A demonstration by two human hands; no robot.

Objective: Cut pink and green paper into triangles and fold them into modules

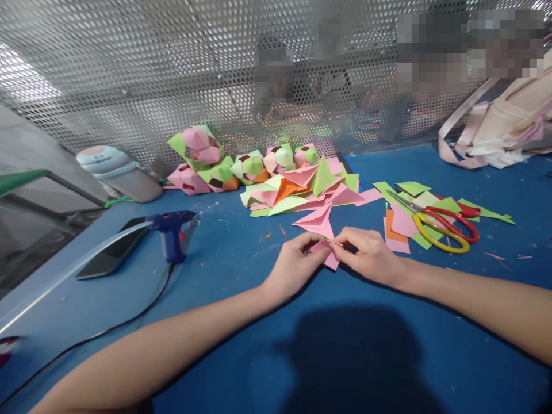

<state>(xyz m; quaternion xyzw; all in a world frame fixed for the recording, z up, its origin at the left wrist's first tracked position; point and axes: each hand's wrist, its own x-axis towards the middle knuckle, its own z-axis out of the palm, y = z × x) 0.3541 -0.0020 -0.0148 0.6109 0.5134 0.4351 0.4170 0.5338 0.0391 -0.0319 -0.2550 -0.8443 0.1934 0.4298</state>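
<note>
Both of my hands meet over the table around a small piece of pink paper (331, 261). My left hand (297, 261) is closed on its left side, thumb and fingers pinching it. On the right side, the thumb and index finger of my right hand (366, 253) pinch the same paper. The fingers hide much of it, so its folds are hard to make out. Just beyond my hands lies a folded pink paper piece (317, 220), at the front of a pile of folded green, pink and orange papers (302, 190).
Finished-looking paper balls (219, 169) line the mesh panel (194, 63). Scissors (440, 227) rest on paper scraps (397, 224) at right. A blue glue gun (172, 233) with its cable, a phone (112, 253) and a tumbler (123, 172) are at left. A bag (509, 115) sits far right.
</note>
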